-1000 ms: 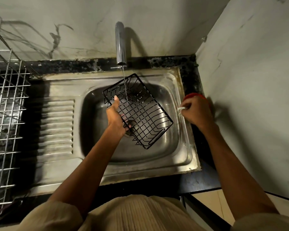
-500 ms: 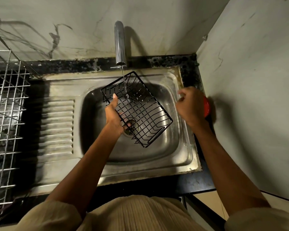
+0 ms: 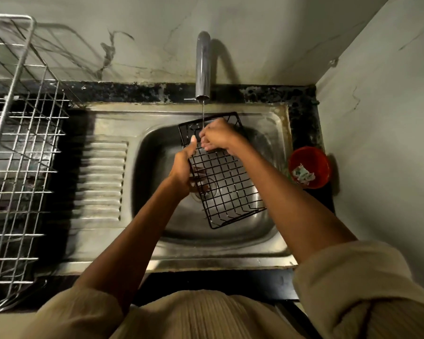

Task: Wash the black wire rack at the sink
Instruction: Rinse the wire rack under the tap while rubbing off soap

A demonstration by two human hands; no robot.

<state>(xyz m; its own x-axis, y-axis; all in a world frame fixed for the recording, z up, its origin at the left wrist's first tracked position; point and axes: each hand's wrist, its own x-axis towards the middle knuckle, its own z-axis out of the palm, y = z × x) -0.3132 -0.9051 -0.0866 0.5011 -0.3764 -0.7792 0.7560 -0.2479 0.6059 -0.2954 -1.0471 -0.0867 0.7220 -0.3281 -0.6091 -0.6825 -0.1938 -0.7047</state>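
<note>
The black wire rack (image 3: 230,189) hangs tilted over the steel sink (image 3: 206,261), its far end under a thin stream of water from the tap (image 3: 203,67). My left hand (image 3: 182,168) grips the rack's left edge, thumb pointing up along the wire. At the rack's far end, right under the stream, my right hand (image 3: 218,135) has its fingers curled on the wires. Whether anything small is inside that fist is hidden.
A red bowl (image 3: 321,160) with pale scraps in it stands on the dark counter right of the sink, close to the side wall. A tall silver wire dish rack (image 3: 22,143) fills the left side. The ribbed drainboard (image 3: 101,179) lies between it and the basin.
My right hand left the red bowl and moved left onto the rack's far end under the water. The left hand turned the rack more upright and kept its grip.
</note>
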